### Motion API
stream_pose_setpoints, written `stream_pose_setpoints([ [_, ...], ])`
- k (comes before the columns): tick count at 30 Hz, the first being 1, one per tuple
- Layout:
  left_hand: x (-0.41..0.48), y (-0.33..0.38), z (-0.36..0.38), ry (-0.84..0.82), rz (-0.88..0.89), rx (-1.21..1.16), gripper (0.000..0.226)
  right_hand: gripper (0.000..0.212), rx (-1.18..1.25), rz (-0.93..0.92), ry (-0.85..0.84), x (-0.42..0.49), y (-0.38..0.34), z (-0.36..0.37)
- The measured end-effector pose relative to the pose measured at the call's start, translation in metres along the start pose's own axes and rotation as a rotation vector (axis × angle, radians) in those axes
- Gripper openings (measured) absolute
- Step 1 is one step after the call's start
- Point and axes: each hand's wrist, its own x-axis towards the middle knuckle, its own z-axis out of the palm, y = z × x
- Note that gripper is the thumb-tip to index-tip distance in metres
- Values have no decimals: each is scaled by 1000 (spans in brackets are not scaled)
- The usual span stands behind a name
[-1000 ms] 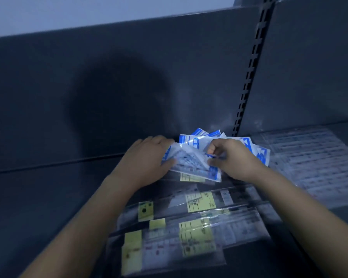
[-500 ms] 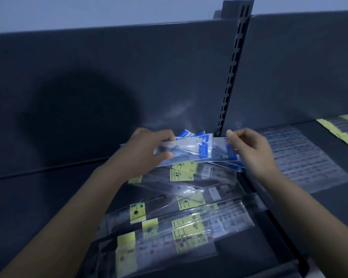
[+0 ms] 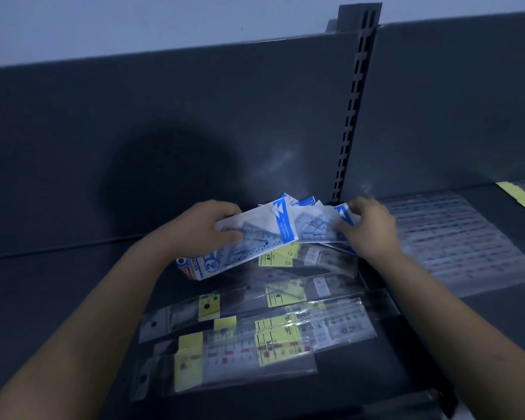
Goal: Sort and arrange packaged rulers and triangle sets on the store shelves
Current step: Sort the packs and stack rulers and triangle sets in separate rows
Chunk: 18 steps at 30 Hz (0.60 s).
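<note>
Triangle-set packet [image 3: 249, 241], clear plastic with a blue band across its upper end and a blue-and-white printed card at its lower end: held above the dark grey metal shelf [image 3: 58, 298], toward the back right corner. Tilted, upper end up and to the right, lower end down and to the left. Gripped along the upper left edge by the left hand [image 3: 203, 228], thumb on the near face, fingers curled round the far side.

Fanned stack of similar blue-and-white packets [image 3: 312, 221]: just behind and right of the held packet, partly overlapped by it. Close to the foot of the slotted grey upright [image 3: 353, 116] at the shelf's right edge. Right end pinched by the right hand [image 3: 372, 228], fingers curled over the top edge, thumb pressed on the near face. Number of packets in that pinch not clear, probably several.

Long clear ruler packets with yellow labels [image 3: 255, 338]: flat across the middle and front of the shelf, overlapping, long sides roughly parallel to the front edge. Rearmost ones directly below the held packet.

Dark grey back panel [image 3: 134, 116]: upright along the shelf's back edge, round shadow on it left of the hands.

Neighbouring shelf [image 3: 503, 301], beyond the upright: wide clear sleeve of rulers [image 3: 455, 237] flat near its left edge. Yellow-edged packets [image 3: 522, 195] at its back right, cut off by the frame edge.
</note>
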Motion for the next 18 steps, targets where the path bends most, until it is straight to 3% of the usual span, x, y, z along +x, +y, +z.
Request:
stream_pose_setpoints([
  [4, -1, 5, -3, 3, 58, -119, 6, 24, 631, 96, -63, -13, -2, -12],
  [9, 15, 21, -7, -3, 169, -248, 3, 2, 1147, 301, -109, -36, -4, -45],
  [13, 44, 48, 8, -31, 253, -262, 9, 11, 1203, 326, -190, -60, 5, -76],
  [18, 70, 106, 43, -130, 420, -258, 12, 16, 1194, 319, -135, -90, 31, -115],
])
